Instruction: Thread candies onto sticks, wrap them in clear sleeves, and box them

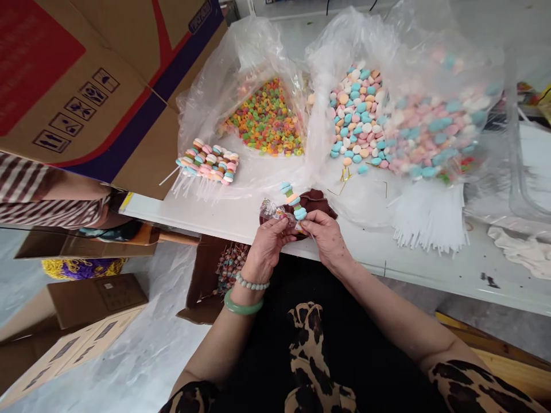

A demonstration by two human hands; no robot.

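Note:
A candy skewer (294, 199) of pastel blue and peach discs with small green rings between them stands tilted over the table's front edge. Pinched fingers of my right hand (328, 236) hold it at its lower end. My left hand (269, 241), also closed, grips a printed clear plastic wrapper (271, 211) right beside the skewer's base. Fingers hide where wrapper and skewer meet, so I cannot tell whether they touch. Behind both hands lies a dark brown cloth (321, 202). Farther left, a pile of similar candy skewers (209, 163) rests with white sticks pointing toward me.
Open plastic bags hold colourful ring candies (271, 117) and pastel disc candies (357, 112). A fuller bag (439, 129) stands right of them, above a bundle of white sticks (430, 221). A large carton (94, 74) rises at left, near another person's striped sleeve (26, 178). Below is an open box (202, 281).

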